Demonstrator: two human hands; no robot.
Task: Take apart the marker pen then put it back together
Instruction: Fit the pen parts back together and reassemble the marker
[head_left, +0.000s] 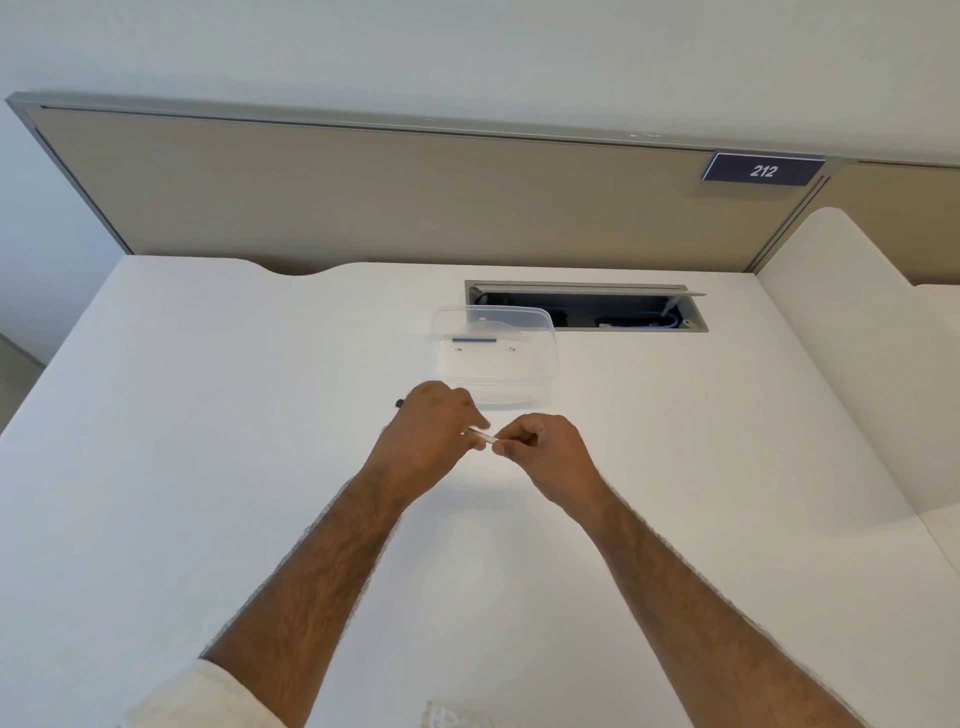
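Note:
Both hands meet above the middle of the white desk (208, 415). Between them is the marker pen (482, 435), a thin pale barrel of which only a short stretch shows. My left hand (431, 431) is closed around the barrel's left part, and a dark tip (399, 403) pokes out past its knuckles on the far left. My right hand (545, 454) pinches the barrel's right end with thumb and forefinger. Whether the pen is in one piece or two is hidden by the fingers.
A clear plastic box (493, 356) stands just behind the hands. Behind it an open cable hatch (587, 307) is sunk in the desk. A beige partition (363, 197) with a "212" sign (762, 170) closes the far edge. A white divider (852, 322) rises at the right.

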